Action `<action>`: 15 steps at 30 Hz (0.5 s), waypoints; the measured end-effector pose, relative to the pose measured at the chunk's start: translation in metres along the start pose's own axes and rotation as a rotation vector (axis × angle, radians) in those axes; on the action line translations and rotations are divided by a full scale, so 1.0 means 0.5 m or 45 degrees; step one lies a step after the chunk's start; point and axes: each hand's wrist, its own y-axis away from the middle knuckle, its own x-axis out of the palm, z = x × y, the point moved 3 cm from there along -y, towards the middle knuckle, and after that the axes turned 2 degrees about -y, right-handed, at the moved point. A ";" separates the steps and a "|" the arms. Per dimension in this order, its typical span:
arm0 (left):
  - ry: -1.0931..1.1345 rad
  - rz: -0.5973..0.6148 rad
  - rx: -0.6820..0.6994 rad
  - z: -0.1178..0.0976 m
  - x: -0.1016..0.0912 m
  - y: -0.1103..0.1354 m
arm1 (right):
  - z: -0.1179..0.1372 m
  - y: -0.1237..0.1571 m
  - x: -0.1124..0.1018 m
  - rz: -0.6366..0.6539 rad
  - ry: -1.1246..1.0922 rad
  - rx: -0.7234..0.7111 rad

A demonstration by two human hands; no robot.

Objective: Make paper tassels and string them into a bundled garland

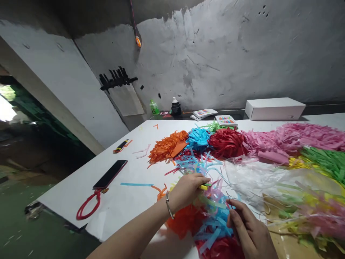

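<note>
My left hand (188, 189), with a bangle at its wrist, is closed on a tissue-paper tassel; a rolled yellow end (203, 187) shows by its fingertips. To its right, my right hand (249, 226) pinches a thin, dark needle (229, 199) that points up. Pale blue paper fringe (215, 223) lies between and below both hands. Orange fringe (184, 219) sits under my left forearm, and red fringe (219, 248) is at the bottom edge. A white string (221, 175) curves past the fringe above my right hand.
Orange (168, 145), blue (198, 138), red (229, 142) and pink (309, 138) paper tassel piles line the table's back. Clear plastic (250, 176) lies at right. A phone (110, 174) with a red strap and a yellow-black cutter (121, 145) lie left. A white box (275, 109) stands behind.
</note>
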 end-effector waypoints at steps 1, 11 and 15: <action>0.026 -0.039 0.012 -0.010 -0.006 0.008 | 0.008 -0.007 0.006 0.021 -0.036 0.004; 0.415 -0.163 0.090 -0.087 -0.049 0.062 | 0.068 -0.037 0.046 0.030 -0.312 -0.170; 0.704 -0.195 0.015 -0.091 -0.053 0.073 | 0.058 -0.028 0.030 -0.062 -0.549 0.099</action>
